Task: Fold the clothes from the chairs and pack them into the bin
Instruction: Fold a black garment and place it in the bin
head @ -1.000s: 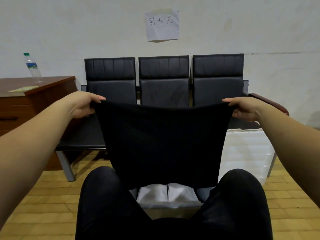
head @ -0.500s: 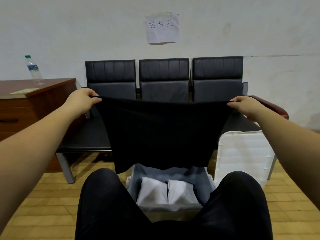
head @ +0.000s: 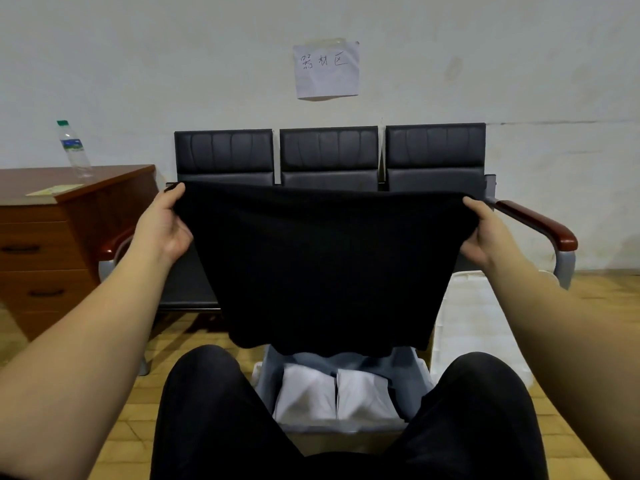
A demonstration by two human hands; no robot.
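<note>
A black garment (head: 325,268) hangs spread out in front of me, held up by its top corners. My left hand (head: 162,225) grips its upper left corner and my right hand (head: 483,233) grips its upper right corner. Below its hanging edge, between my knees, stands the grey bin (head: 414,372) with two folded white pieces (head: 334,393) side by side inside. The row of three black chairs (head: 329,155) stands behind the garment against the wall; the seats are mostly hidden by the cloth.
A white bin lid (head: 481,323) leans at the right by the chair's red armrest (head: 540,225). A wooden drawer cabinet (head: 65,237) at the left carries a water bottle (head: 74,148). A paper note (head: 325,69) is taped on the wall. The floor is yellow tile.
Both hands have lifted the black garment higher, so its lower edge has risen off the bin and the folded white pieces inside show. The hands have turned slightly at the corners.
</note>
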